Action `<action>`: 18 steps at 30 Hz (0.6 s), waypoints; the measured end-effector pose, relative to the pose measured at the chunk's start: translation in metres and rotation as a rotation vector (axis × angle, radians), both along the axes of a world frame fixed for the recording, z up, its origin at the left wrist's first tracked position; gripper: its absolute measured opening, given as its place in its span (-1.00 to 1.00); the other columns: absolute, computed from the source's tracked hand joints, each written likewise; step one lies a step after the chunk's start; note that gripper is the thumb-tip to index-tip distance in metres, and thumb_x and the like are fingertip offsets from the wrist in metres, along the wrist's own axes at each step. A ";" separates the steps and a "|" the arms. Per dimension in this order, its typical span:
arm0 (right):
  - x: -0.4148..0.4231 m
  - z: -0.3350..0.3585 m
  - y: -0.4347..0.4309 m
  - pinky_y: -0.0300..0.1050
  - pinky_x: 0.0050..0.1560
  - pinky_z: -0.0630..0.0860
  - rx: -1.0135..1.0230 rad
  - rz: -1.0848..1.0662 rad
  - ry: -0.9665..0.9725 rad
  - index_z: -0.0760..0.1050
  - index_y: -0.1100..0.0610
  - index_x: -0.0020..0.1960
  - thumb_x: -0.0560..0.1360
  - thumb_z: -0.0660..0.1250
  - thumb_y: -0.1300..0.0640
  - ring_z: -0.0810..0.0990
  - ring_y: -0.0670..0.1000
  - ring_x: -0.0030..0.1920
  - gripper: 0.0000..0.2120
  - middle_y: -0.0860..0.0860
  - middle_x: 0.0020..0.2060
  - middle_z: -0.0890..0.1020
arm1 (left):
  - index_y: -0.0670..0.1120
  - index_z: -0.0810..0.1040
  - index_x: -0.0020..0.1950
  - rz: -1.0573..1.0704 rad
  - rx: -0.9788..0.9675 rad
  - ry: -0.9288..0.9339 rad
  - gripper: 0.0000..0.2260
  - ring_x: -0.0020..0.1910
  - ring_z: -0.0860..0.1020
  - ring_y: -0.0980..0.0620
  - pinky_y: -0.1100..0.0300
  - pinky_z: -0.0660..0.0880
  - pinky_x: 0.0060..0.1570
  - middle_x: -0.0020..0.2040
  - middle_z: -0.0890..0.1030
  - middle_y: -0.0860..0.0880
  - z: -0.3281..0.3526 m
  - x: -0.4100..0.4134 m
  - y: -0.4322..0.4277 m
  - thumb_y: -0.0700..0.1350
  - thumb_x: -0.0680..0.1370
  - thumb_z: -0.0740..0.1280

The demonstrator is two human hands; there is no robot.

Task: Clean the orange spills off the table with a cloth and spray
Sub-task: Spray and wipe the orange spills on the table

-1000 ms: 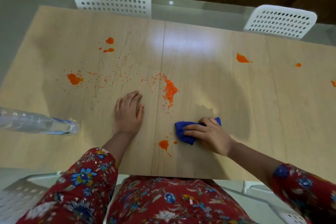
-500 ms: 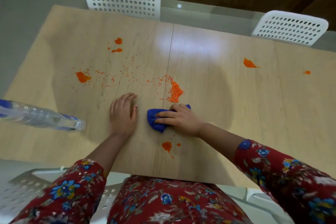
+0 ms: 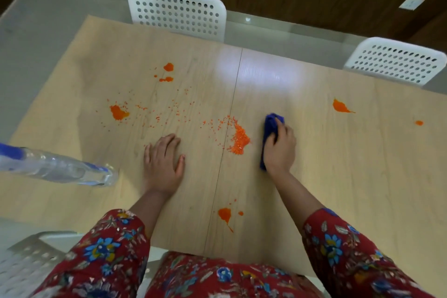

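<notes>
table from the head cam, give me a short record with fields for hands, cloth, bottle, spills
left hand: flat on the table, holds nothing
right hand: grips the cloth, pressing it on the table
cloth: blue, bunched, right of the grainy pile, not touching it
bottle: clear, far left, untouched
spills: grainy pile at the seam; blobs near front, left, far left and right
chairs: two white, far side

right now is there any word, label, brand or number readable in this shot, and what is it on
No text can be read in this view.
clear bottle: its blue band is too blurred to read.
white plate at the far top right: too small to tell.
blue cloth, white chairs: no marks visible.
</notes>
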State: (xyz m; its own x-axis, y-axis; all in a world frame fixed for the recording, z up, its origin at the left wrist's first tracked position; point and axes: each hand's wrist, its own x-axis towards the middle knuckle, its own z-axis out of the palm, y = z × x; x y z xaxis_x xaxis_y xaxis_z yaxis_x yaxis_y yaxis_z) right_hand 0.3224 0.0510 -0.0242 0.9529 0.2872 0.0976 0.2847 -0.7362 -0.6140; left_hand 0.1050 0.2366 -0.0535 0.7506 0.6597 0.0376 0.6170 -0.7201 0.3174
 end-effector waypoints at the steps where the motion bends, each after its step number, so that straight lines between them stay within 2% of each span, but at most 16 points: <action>1: -0.001 -0.004 -0.003 -0.03 0.13 0.49 -0.056 -0.040 -0.001 0.38 0.08 0.41 0.55 0.20 0.20 0.45 0.09 0.20 -0.58 0.05 0.29 0.46 | -0.07 0.39 0.41 -0.002 0.001 0.000 -0.52 0.44 0.30 -0.03 -0.09 0.03 0.49 0.41 0.40 -0.05 0.000 -0.001 -0.001 0.08 0.56 0.05; 6: -0.020 -0.017 0.031 0.02 0.02 0.50 -0.153 -0.050 -0.081 0.39 0.10 0.40 0.52 0.24 0.20 0.48 0.12 0.06 -0.56 0.09 0.26 0.47 | -0.04 0.35 0.44 -0.005 -0.018 0.021 -0.53 0.46 0.26 -0.01 -0.10 0.05 0.50 0.42 0.37 -0.02 0.000 -0.001 0.001 0.08 0.57 0.07; 12: -0.063 -0.018 0.086 0.04 0.01 0.48 -0.143 0.007 -0.042 0.40 0.11 0.39 0.54 0.26 0.18 0.50 0.13 0.05 -0.58 0.12 0.24 0.49 | -0.04 0.37 0.42 -0.003 -0.013 0.021 -0.54 0.44 0.28 -0.01 -0.07 0.07 0.49 0.41 0.39 -0.02 0.000 -0.001 0.001 0.08 0.56 0.08; 14: -0.071 -0.016 0.096 0.03 0.08 0.46 -0.075 0.159 -0.021 0.36 0.11 0.43 0.56 0.23 0.20 0.46 0.13 0.10 -0.57 0.11 0.27 0.45 | -0.04 0.38 0.42 0.000 -0.011 0.019 -0.54 0.43 0.30 -0.01 -0.07 0.08 0.48 0.41 0.40 -0.02 0.002 -0.001 0.001 0.08 0.56 0.08; 16: -0.066 -0.011 0.095 -0.03 0.20 0.40 0.084 0.304 0.017 0.34 0.10 0.45 0.57 0.15 0.22 0.42 0.10 0.18 -0.56 0.10 0.29 0.42 | -0.04 0.38 0.42 -0.003 -0.012 0.024 -0.54 0.44 0.30 0.00 -0.07 0.07 0.48 0.41 0.39 -0.02 0.003 -0.001 0.000 0.09 0.57 0.08; 18: -0.043 -0.007 0.088 -0.09 0.28 0.33 0.209 0.245 -0.008 0.36 0.12 0.43 0.55 0.13 0.26 0.39 0.09 0.24 -0.55 0.12 0.28 0.43 | -0.04 0.37 0.43 -0.009 -0.015 0.024 -0.53 0.44 0.29 0.00 -0.07 0.06 0.49 0.42 0.38 -0.01 0.004 -0.001 0.000 0.09 0.57 0.07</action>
State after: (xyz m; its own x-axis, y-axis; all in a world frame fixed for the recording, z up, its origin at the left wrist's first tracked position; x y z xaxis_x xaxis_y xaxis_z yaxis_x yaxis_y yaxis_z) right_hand 0.2795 0.1394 -0.0314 0.8567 0.4812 0.1859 0.4437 -0.5034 -0.7414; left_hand 0.1040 0.2366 -0.0498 0.7569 0.6535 0.0092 0.6184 -0.7206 0.3134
